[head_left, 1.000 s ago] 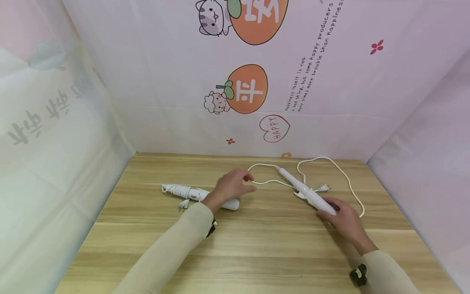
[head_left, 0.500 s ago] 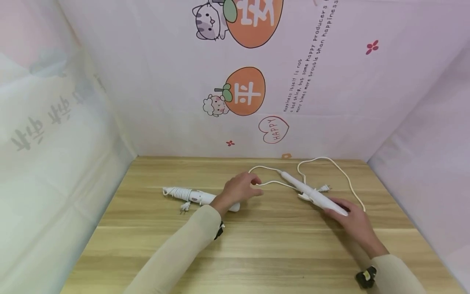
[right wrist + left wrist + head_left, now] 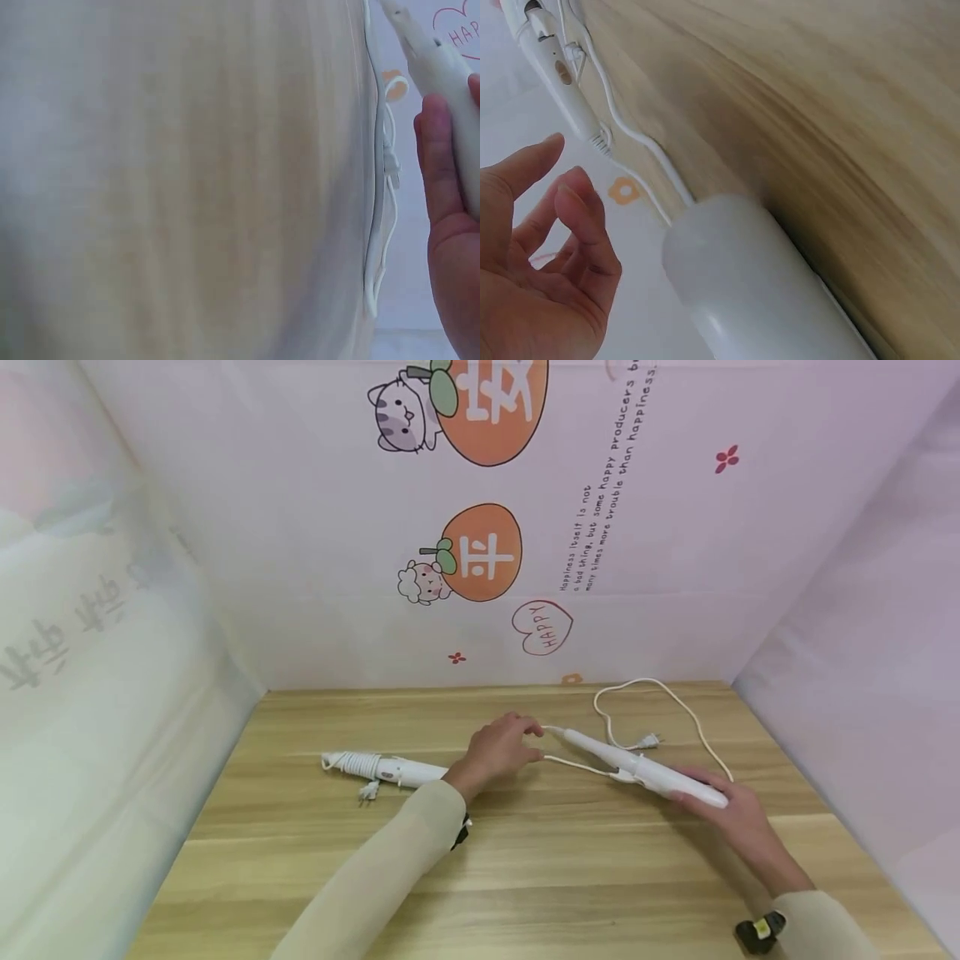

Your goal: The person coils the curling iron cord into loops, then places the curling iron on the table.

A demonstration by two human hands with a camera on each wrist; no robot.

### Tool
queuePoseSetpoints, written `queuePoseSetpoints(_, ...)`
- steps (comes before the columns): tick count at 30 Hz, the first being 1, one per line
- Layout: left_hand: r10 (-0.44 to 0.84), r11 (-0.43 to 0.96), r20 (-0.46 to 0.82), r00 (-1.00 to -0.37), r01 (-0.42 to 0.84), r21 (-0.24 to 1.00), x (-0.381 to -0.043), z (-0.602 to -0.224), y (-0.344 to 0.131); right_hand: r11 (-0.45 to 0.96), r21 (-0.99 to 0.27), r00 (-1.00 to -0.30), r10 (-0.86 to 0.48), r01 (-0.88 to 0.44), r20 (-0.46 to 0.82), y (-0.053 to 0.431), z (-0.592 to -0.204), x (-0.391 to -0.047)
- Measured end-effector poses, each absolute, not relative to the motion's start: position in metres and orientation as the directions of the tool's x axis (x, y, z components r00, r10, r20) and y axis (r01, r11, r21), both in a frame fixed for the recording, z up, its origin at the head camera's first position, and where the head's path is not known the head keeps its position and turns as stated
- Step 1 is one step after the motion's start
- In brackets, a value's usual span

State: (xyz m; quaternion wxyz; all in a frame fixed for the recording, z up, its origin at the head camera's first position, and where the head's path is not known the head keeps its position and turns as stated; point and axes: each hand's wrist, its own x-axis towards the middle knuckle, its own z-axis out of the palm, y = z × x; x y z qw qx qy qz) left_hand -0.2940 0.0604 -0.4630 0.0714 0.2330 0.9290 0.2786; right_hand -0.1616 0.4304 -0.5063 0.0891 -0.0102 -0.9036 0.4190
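In the head view, a white curling iron (image 3: 652,772) lies at a slant on the right side, its loose white cord (image 3: 577,766) looping off the handle end. My right hand (image 3: 735,814) grips its thick barrel end; the right wrist view has the thumb along the barrel (image 3: 459,97). My left hand (image 3: 498,750) hovers near the handle end, over the cord loop, thumb and fingers bent and apart. Nothing sits between those fingers (image 3: 581,217) in the left wrist view. Under the left forearm lies a second white curling iron (image 3: 412,772), its cord (image 3: 356,764) wound round the handle.
Both irons rest on a wooden tabletop (image 3: 525,877). A two-pin plug (image 3: 649,741) lies behind the right iron, and another plug (image 3: 368,791) beside the left one. Printed white cloth (image 3: 322,610) encloses the back and sides.
My left hand has moved right, closer to the iron's handle end. My right hand has shifted right and slightly down with the iron, which now lies flatter in view. The head view has turned slightly.
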Motion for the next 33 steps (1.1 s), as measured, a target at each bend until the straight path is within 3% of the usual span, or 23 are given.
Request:
queuePoseSetpoints(14,0.593,0.655,0.077,-0.802,0.536,0.532,-0.295,-0.464,0.073,0.507,-0.851,-0.985,0.023,-0.134,0.169,0.429,-0.501,-0.148)
queuePoseSetpoints(23,0.653,0.617,0.104,-0.750,0.607,0.501,-0.291,-0.443,0.061,0.471,-0.868,-0.985,-0.003,-0.155,0.174,0.428,-0.491,-0.144)
queuePoseSetpoints(33,0.702,0.598,0.157,-0.694,0.695,0.400,-0.273,-0.406,0.030,0.208,-0.950,-0.972,-0.041,-0.234,0.230,0.413,-0.471,-0.147)
